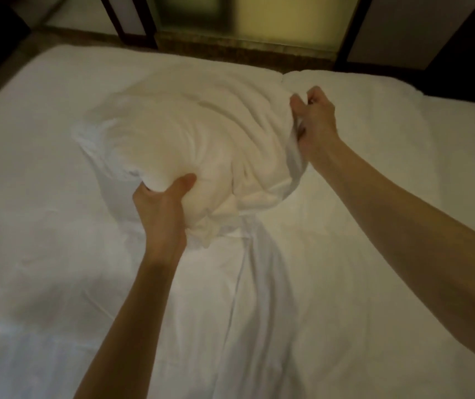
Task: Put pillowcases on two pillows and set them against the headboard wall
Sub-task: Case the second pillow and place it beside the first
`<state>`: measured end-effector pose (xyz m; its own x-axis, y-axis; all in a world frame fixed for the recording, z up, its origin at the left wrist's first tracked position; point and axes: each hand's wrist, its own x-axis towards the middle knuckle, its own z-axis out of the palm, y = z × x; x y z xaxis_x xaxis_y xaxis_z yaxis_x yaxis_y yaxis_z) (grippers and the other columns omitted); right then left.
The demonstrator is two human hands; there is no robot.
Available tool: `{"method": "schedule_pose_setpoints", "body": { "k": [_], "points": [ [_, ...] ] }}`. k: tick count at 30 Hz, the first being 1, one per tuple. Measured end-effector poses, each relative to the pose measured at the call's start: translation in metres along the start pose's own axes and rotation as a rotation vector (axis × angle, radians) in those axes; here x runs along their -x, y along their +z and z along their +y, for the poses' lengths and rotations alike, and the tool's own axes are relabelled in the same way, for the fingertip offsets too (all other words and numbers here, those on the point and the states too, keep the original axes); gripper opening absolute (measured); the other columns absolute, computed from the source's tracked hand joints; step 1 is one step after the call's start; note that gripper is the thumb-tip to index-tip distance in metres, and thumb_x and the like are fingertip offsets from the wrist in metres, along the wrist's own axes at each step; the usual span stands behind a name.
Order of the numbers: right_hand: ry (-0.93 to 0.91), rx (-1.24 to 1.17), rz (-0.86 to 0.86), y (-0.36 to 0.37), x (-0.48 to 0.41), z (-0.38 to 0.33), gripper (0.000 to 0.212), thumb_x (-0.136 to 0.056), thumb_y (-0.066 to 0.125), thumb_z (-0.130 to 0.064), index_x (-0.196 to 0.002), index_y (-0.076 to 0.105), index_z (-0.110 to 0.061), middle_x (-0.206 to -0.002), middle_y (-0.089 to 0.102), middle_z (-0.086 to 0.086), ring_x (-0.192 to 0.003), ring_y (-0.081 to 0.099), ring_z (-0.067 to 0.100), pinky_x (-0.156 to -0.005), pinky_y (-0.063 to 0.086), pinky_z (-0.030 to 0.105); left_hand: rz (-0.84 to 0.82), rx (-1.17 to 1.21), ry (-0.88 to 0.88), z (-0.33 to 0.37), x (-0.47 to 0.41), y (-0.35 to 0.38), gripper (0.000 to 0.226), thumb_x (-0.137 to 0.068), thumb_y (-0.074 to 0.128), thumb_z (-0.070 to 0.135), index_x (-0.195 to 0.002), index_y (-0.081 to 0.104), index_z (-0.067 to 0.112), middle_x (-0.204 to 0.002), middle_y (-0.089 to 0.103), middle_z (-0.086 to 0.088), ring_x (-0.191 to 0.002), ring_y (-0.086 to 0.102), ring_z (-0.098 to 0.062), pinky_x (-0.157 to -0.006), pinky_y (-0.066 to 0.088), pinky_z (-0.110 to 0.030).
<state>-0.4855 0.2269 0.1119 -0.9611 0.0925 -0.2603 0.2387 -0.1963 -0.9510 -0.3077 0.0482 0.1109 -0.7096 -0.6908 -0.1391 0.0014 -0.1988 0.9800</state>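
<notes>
Pillow [173,139] lies mid-bed [43,226], toward 12 o'clock. Left hand [161,208] grip clenched on its near edge, 7 o'clock side. Right hand [314,119] grip pinching white pillowcase [259,254] fabric at its 3 o'clock side; loose cloth trails toward 6 o'clock.

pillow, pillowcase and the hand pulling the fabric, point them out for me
pillow [155,139], head view, on its bulging cream side
pillowcase [259,269], head view, on the loose white fabric trailing toward the camera
right hand [315,119], head view, on the back of the hand gripping the fabric edge
</notes>
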Motion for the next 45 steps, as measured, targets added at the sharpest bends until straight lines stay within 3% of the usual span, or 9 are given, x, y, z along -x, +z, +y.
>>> {"method": "schedule_pose_setpoints", "body": {
  "k": [7, 13, 20, 27, 32, 36, 40, 42, 45],
  "points": [
    [-0.113, -0.072, 0.117, -0.094, 0.017, -0.077, 0.037, -0.088, 0.058, -0.006, -0.061, 0.038, -0.019, -0.065, 0.045, 0.001, -0.064, 0.043, 0.015, -0.062, 0.039, 0.030, -0.155, 0.031, 0.088, 0.015, 0.094, 0.074, 0.045, -0.061, 0.081, 0.009, -0.086, 0.068, 0.044, -0.090, 0.073, 0.029, -0.090, 0.068, 0.006, -0.073, 0.051, -0.008],
    [-0.165, -0.054, 0.297, -0.218, 0.048, -0.099, 0.037, -0.085, 0.061, -0.009, -0.057, 0.041, -0.021, -0.064, 0.049, -0.003, -0.069, 0.047, 0.015, -0.061, 0.044, 0.029, -0.291, 0.036, 0.045, 0.019, 0.196, 0.131, 0.042, -0.059, 0.083, 0.016, -0.093, 0.066, 0.034, -0.097, 0.074, 0.020, -0.097, 0.069, -0.001, -0.086, 0.054, -0.021],
    [-0.225, 0.013, 0.452, -0.352, 0.099, -0.113, 0.042, -0.077, 0.065, -0.006, -0.048, 0.038, -0.021, -0.046, 0.039, -0.014, -0.048, 0.035, 0.005, -0.047, 0.030, 0.019, -0.521, 0.029, -0.020, 0.002, 0.327, 0.166, 0.032, -0.063, 0.081, 0.017, -0.089, 0.067, 0.030, -0.094, 0.072, 0.029, -0.089, 0.068, 0.008, -0.072, 0.050, -0.005],
    [-0.078, 0.353, 0.513, -0.422, 0.131, -0.054, 0.039, -0.078, 0.064, -0.008, -0.056, 0.035, -0.023, -0.059, 0.035, -0.005, -0.063, 0.035, 0.014, -0.062, 0.029, 0.027, -0.670, -0.279, -0.387, -0.081, 0.396, 0.159, 0.024, -0.069, 0.080, 0.022, -0.078, 0.058, 0.024, -0.069, 0.070, 0.026, -0.075, 0.065, 0.012, -0.063, 0.044, 0.002],
    [0.052, 0.565, 0.552, -0.449, 0.143, -0.001, 0.025, -0.076, 0.061, -0.008, -0.057, 0.052, -0.021, -0.066, 0.054, 0.000, -0.074, 0.051, 0.021, -0.073, 0.041, 0.033, -0.775, -0.496, -0.870, -0.141, 0.417, 0.134, 0.037, -0.081, 0.068, 0.036, -0.111, 0.063, 0.016, -0.093, 0.069, 0.007, -0.089, 0.065, -0.011, -0.068, 0.054, -0.019],
    [0.212, 0.608, 0.451, -0.463, 0.150, 0.028, 0.029, -0.084, 0.050, 0.002, -0.094, 0.074, -0.008, -0.098, 0.068, 0.009, -0.091, 0.059, 0.023, -0.077, 0.046, 0.027, -0.735, -0.485, -1.237, -0.166, 0.406, 0.123, 0.053, -0.082, 0.064, 0.045, -0.122, 0.054, 0.012, -0.109, 0.059, -0.012, -0.085, 0.060, -0.028, -0.073, 0.053, -0.035],
    [0.266, 0.735, 0.336, -0.455, 0.141, 0.042, 0.027, -0.085, 0.051, 0.000, -0.102, 0.071, -0.002, -0.110, 0.069, 0.016, -0.097, 0.062, 0.029, -0.077, 0.047, 0.028, -0.554, -0.462, -1.186, -0.178, 0.377, 0.117, 0.035, -0.083, 0.063, 0.041, -0.105, 0.056, 0.015, -0.091, 0.052, -0.007, -0.078, 0.053, -0.023, -0.069, 0.047, -0.035],
    [0.268, 0.781, 0.278, -0.444, 0.129, 0.043, 0.025, -0.085, 0.055, -0.004, -0.106, 0.069, -0.003, -0.115, 0.067, 0.017, -0.106, 0.061, 0.031, -0.086, 0.049, 0.032, -0.417, -0.446, -1.122, -0.184, 0.356, 0.115, 0.034, -0.081, 0.065, 0.040, -0.107, 0.058, 0.018, -0.107, 0.054, -0.006, -0.097, 0.052, -0.026, -0.081, 0.044, -0.042],
    [0.236, 0.875, 0.164, -0.426, 0.108, 0.043, 0.032, -0.089, 0.055, -0.012, -0.119, 0.061, -0.003, -0.123, 0.062, 0.017, -0.115, 0.057, 0.033, -0.095, 0.046, 0.036, -0.271, -0.442, -1.050, -0.187, 0.321, 0.113, 0.068, -0.076, 0.069, 0.046, -0.133, 0.046, 0.018, -0.136, 0.047, -0.006, -0.123, 0.045, -0.030, -0.089, 0.041, -0.050]
  ]
}}
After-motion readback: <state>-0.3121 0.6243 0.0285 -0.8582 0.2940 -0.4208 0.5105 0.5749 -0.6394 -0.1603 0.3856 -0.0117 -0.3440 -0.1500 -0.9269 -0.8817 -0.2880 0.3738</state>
